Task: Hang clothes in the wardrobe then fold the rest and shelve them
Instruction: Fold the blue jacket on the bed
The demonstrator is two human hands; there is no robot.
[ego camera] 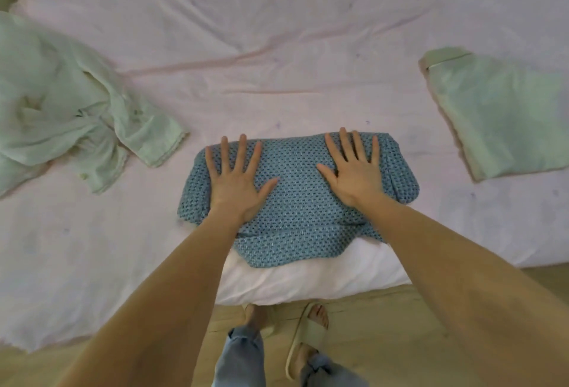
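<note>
A blue patterned garment (300, 202) lies folded into a compact shape near the front edge of the bed. My left hand (235, 179) presses flat on its left part, fingers spread and straight. On its right part my right hand (354, 169) lies flat too, fingers spread. A crumpled pale green garment (70, 103) sits unfolded at the left of the bed. At the right lies a pale green folded piece (505, 116) with a beige band at its top corner.
The bed is covered by a wrinkled pale pink sheet (277, 48) that hangs over the front edge. Below is a wooden floor (385, 340) with my feet in slippers (308, 334) close to the bed.
</note>
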